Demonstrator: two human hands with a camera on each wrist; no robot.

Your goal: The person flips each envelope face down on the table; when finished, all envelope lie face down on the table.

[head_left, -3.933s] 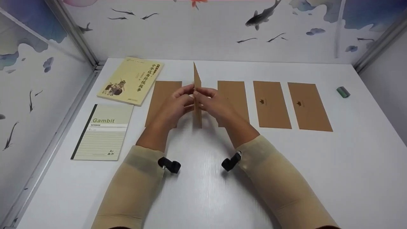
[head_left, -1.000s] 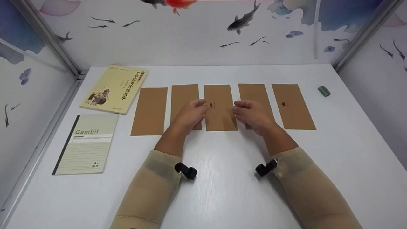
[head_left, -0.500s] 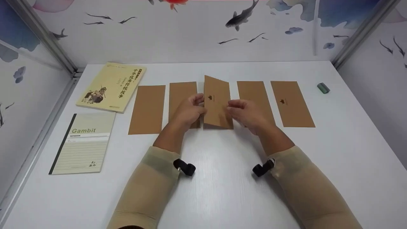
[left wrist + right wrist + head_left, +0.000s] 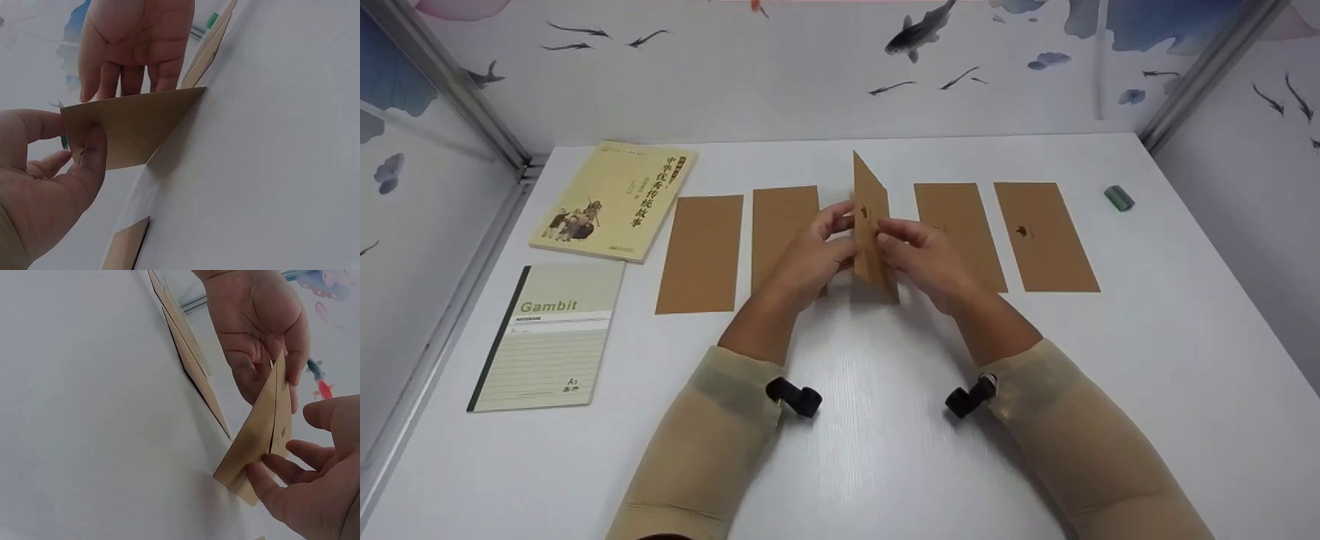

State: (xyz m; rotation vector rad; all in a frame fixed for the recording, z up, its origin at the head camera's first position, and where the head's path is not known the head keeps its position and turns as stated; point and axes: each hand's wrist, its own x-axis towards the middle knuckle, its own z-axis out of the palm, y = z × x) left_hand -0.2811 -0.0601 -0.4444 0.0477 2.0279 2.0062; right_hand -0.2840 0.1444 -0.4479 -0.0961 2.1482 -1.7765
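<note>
In the head view, the middle brown card (image 4: pixel 871 187) with a small crown mark stands steeply tilted, its left side raised and its right edge low near the white table. My left hand (image 4: pixel 810 259) pinches the raised left side; in the left wrist view its thumb (image 4: pixel 95 138) lies on the card's plain face. My right hand (image 4: pixel 934 259) pinches the card near its lower right side. In the right wrist view, a dark line divides the card (image 4: pixel 250 433) lengthwise, and my right thumb (image 4: pixel 260 481) presses its plain part.
Two plain brown cards (image 4: pixel 701 255) lie flat on the left, one partly behind my left hand. Two crown-marked cards (image 4: pixel 1057 240) lie on the right. A yellow book (image 4: pixel 615 199) and a Gambit notebook (image 4: pixel 547 337) lie far left. A small green object (image 4: pixel 1119 198) sits far right.
The middle card lay flat a second ago between my hands; its left side has since been lifted, and it now stands steeply. Earlier, the second card from the left was held upright; it now lies flat.
</note>
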